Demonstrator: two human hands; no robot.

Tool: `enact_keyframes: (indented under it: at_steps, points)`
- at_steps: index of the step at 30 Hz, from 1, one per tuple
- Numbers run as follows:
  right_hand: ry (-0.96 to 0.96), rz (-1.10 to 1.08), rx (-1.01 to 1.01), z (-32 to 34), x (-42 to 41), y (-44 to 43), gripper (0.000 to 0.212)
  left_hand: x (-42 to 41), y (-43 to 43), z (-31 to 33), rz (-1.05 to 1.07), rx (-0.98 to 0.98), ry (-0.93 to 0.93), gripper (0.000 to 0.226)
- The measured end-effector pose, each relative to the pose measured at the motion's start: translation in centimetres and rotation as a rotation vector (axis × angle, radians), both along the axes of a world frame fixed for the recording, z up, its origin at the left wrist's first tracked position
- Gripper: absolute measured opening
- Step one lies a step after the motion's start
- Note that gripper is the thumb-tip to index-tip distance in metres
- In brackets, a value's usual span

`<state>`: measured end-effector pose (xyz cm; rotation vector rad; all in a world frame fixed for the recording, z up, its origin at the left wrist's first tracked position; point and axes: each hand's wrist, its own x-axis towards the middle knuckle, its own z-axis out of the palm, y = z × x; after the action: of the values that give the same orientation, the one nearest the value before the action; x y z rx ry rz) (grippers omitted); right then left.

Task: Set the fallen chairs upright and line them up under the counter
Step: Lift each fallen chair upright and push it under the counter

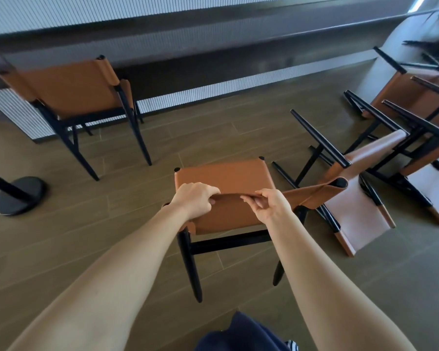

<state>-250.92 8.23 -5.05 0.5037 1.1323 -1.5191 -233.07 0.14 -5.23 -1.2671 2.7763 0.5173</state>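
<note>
**A:** Where are the hands?

**B:** Both are on the top edge of the middle chair (226, 176), on its tan leather backrest (228, 211). The left hand (193, 198) curls its fingers over that edge. The right hand (269, 206) pinches it between thumb and fingers.

**A:** And the chair itself?

**B:** It is upright, just below and ahead of the hands. The seat points toward the counter (188, 49) and the black rear legs are nearest the person. It stands on the wood floor, apart from the counter.

**A:** The others?

**B:** One upright chair (69, 89) sits against the counter on the left. A fallen chair (360, 203) lies on the right, with a backrest corner near the right hand. I cannot tell if the two chairs touch. A second fallen chair (416, 97) lies beyond it. A black stanchion base (18, 196) is at far left.
</note>
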Motion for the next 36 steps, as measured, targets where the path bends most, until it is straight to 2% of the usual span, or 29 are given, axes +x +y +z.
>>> enact_keyframes:
  at_steps: [15, 18, 23, 26, 33, 36]
  points:
    - [0.035, 0.114, 0.110, -1.4, 1.0, 5.8, 0.016, 0.9, 6.5, -2.5, -0.025, 0.043, -0.085, 0.036]
    - [0.013, 0.125, 0.115, -1.8, 1.0, 6.9, 0.014, 1.0, 7.8, -2.7, -0.028, 0.067, -0.119, 0.039]
    - [-0.044, 0.124, 0.178, -3.0, 1.0, 9.0, 0.029, 1.4, 10.0, -3.5, -0.092, 0.108, -0.173, 0.041]
    - [-0.079, 0.154, 0.205, -3.0, 1.6, 10.0, 0.023, 2.1, 10.9, -4.3, -0.110, 0.113, -0.201, 0.038]
    - [-0.121, 0.104, 0.141, -2.8, 1.0, 11.2, 0.053, 2.3, 11.4, -4.4, 0.077, 0.232, -0.131, 0.029]
    - [-0.084, 0.079, 0.099, -3.4, 1.0, 12.3, 0.061, 2.2, 12.1, -4.4, 0.111, 0.401, -0.157, 0.038]
